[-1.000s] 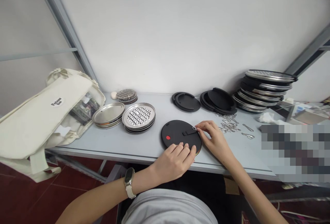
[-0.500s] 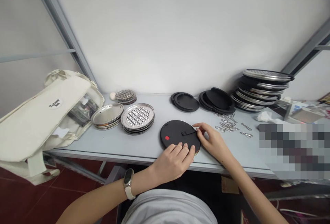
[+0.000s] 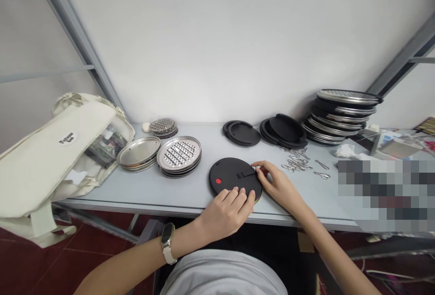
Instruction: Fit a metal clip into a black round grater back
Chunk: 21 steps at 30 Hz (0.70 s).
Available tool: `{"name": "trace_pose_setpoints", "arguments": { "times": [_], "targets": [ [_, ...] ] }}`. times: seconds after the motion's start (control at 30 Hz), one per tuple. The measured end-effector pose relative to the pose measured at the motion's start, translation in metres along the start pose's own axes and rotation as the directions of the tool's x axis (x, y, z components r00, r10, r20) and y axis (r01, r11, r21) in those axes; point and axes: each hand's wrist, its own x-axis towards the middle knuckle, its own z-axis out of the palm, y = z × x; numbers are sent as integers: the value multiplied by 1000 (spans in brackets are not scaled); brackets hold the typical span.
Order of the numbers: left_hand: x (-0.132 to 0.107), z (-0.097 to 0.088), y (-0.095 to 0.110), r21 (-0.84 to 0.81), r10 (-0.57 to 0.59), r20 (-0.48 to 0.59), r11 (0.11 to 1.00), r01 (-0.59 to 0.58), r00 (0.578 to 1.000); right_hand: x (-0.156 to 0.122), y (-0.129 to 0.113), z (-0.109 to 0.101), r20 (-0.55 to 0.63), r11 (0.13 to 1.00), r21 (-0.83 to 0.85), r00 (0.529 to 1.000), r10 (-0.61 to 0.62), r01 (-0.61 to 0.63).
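One black disc (image 3: 234,178) with a red dot lies near the front edge of the table (image 3: 190,193). The left hand (image 3: 226,211) lies flat, fingers together, pressing down on the disc's near rim. The right hand (image 3: 277,184) pinches a small metal clip (image 3: 254,167) at the disc's right rim (the clip is tiny and hard to see). A pile of loose clips (image 3: 299,162) lies just right of that hand. Along the back edge sit two stacks of black lids (image 3: 283,131) and one tall mixed stack (image 3: 341,116). Toward the left edge are two stacks of metal plates (image 3: 179,153), one small grater stack (image 3: 163,127) and one cream bag (image 3: 50,150).
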Motion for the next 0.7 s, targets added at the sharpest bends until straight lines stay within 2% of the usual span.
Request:
{"name": "trace_pose_setpoints", "arguments": {
  "times": [0.23,0.7],
  "targets": [
    [0,0,0,14,2,-3,1000,-2,1000,0,-4,-3,2,1000,1,1000,-30,30],
    [0,1,0,20,-1,-12,1000,1,1000,0,-2,-2,15,1000,20,1000,-10,10]
  ]
}}
